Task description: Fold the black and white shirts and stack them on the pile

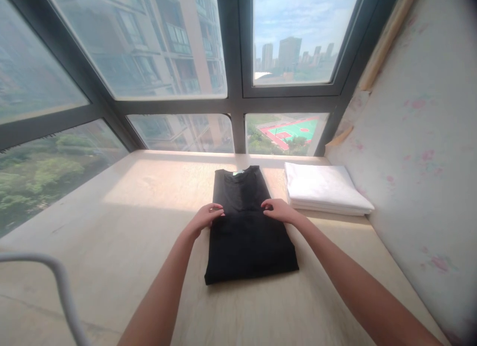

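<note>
A black shirt (250, 242) lies on the pale wooden surface, its neckline toward the window and its lower part folded up over itself. At the left end of the fold edge is my left hand (208, 217), thumb and fingers pinched on the black shirt. My right hand (278, 210) pinches the shirt at the opposite end of the same edge. Both hands rest at the sides of the shirt, about level with each other.
Folded white cloth (326, 187) lies right of the shirt, near the flowered wall (421, 167). Grey window frames (234, 105) stand behind the wooden surface (149, 256). A curved white tube (61, 281) is at the lower left.
</note>
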`<state>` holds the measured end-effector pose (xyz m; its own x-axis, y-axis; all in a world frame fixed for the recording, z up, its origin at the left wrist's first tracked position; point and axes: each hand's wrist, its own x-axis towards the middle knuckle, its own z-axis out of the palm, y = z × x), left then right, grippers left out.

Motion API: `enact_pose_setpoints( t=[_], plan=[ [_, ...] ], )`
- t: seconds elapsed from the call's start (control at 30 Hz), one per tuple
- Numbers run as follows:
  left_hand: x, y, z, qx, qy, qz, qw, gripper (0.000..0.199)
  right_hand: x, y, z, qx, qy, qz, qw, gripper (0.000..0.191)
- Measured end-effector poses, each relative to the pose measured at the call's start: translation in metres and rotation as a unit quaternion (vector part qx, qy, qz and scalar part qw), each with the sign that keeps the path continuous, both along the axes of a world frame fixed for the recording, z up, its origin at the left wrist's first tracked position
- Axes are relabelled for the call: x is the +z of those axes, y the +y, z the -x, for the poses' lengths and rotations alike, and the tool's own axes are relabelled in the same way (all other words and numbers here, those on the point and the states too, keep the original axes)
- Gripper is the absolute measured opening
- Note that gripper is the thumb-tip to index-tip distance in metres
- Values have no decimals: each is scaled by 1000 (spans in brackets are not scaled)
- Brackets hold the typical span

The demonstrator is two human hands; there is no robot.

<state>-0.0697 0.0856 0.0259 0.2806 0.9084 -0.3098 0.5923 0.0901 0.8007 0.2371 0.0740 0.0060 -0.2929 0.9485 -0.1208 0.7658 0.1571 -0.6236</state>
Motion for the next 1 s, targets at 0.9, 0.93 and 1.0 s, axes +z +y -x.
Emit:
enact_pose_setpoints(
  t=[0.9,0.93,1.0],
  plan=[
    [20,-56,-35,-209,164,-253,930,26,24,-59,14,153,-125,-189,962,26],
    [22,-61,-34,-214,169,-275,922,26,24,-63,12,157,-117,-201,960,27],
    [25,-60,-33,-220,171,-296,914,26,26,-63,10,154,-102,-213,960,29]
  ],
)
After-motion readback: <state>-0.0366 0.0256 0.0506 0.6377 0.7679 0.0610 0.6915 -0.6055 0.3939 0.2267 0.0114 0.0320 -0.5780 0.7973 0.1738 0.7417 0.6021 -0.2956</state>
